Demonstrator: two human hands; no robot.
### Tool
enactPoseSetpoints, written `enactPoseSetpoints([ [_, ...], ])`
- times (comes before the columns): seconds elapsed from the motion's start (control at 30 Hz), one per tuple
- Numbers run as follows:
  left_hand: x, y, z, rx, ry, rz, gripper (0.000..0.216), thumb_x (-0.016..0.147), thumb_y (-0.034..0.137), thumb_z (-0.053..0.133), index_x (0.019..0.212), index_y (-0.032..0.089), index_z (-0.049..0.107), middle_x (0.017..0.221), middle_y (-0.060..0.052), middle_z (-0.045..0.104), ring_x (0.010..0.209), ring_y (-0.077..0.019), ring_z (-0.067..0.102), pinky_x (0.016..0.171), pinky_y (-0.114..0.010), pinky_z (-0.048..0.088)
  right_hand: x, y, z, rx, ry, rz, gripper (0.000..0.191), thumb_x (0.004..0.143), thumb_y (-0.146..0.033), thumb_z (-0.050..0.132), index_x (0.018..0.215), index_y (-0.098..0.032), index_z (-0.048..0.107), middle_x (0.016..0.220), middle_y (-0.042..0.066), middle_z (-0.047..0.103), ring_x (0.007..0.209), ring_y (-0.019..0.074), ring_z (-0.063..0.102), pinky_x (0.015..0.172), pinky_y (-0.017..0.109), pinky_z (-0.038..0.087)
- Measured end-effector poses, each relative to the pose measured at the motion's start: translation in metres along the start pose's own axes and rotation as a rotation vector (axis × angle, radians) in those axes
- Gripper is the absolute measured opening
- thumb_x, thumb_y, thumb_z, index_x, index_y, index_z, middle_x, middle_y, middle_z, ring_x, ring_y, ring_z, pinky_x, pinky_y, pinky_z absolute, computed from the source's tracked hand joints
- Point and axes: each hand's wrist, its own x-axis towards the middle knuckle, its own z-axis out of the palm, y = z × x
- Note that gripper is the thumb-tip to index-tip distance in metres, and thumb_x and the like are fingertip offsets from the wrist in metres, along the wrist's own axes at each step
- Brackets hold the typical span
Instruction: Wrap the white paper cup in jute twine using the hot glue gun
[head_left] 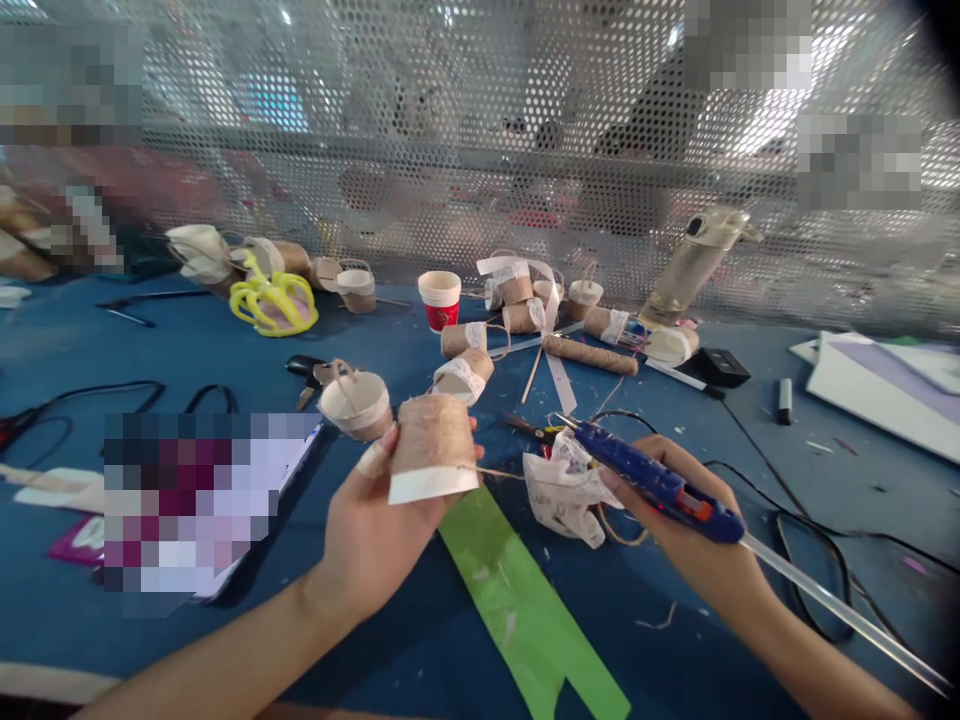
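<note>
My left hand is wrapped round a small paper cup wound with brown twine. A bare white band shows at the cup's near edge. From its right side a loose strand of twine runs toward a crumpled piece of white lace. My right hand grips a blue hot glue gun, its metal tip pointing up and left, with a clear glue stick out of its back. Under the cup lies a green strip with a notched end.
Several twine-wrapped cups stand or lie behind, beside a red paper cup and a twine roll. Scissors lie near the lace. A phone is propped on the left; black cable runs at right. A perforated metal screen borders the back.
</note>
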Motion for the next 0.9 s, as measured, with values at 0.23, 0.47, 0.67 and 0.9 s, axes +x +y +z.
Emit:
enactPoseSetpoints([
  [0.23, -0.004, -0.006, -0.006, 0.128, -0.040, -0.036, 0.042, 0.089, 0.040, 0.068, 0.126, 0.020, 0.070, 0.124, -0.010, 0.077, 0.102, -0.0288, 0.075, 0.090, -0.040, 0.059, -0.006, -0.004, 0.002, 0.166, -0.172, -0.132, 0.022, 0.091, -0.025, 0.067, 0.073, -0.023, 0.053, 0.071, -0.002, 0.056, 0.063, 0.0156, 0.052, 0.060, 0.029, 0.041],
  [0.47, -0.006, -0.008, -0.008, 0.295, -0.066, -0.001, 0.047, 0.091, 0.040, 0.067, 0.137, 0.031, 0.066, 0.132, -0.004, 0.073, 0.113, -0.0285, 0.069, 0.095, -0.040, 0.055, -0.017, 0.006, 0.007, 0.181, -0.308, -0.137, 0.024, 0.083, -0.013, 0.064, 0.073, -0.024, 0.045, 0.071, -0.004, 0.050, 0.062, 0.0139, 0.044, 0.058, 0.028, 0.034],
  [0.67, -0.007, -0.007, 0.000, 0.362, -0.071, 0.023, 0.047, 0.086, 0.040, 0.073, 0.133, 0.035, 0.070, 0.130, -0.001, 0.074, 0.116, -0.0259, 0.067, 0.092, -0.034, 0.056, -0.018, 0.000, 0.006, 0.102, -0.310, -0.241, 0.025, 0.081, -0.018, 0.065, 0.073, -0.024, 0.042, 0.069, -0.005, 0.047, 0.059, 0.0116, 0.042, 0.054, 0.025, 0.032],
  [0.9, -0.007, -0.010, 0.001, 0.425, -0.053, 0.070, 0.051, 0.080, 0.042, 0.081, 0.130, 0.035, 0.072, 0.133, -0.003, 0.072, 0.129, -0.0333, 0.059, 0.094, -0.037, 0.052, -0.021, -0.003, 0.008, 0.005, -0.268, -0.369, 0.023, 0.082, -0.015, 0.062, 0.075, -0.024, 0.042, 0.070, -0.004, 0.045, 0.059, 0.0119, 0.045, 0.054, 0.024, 0.033],
])
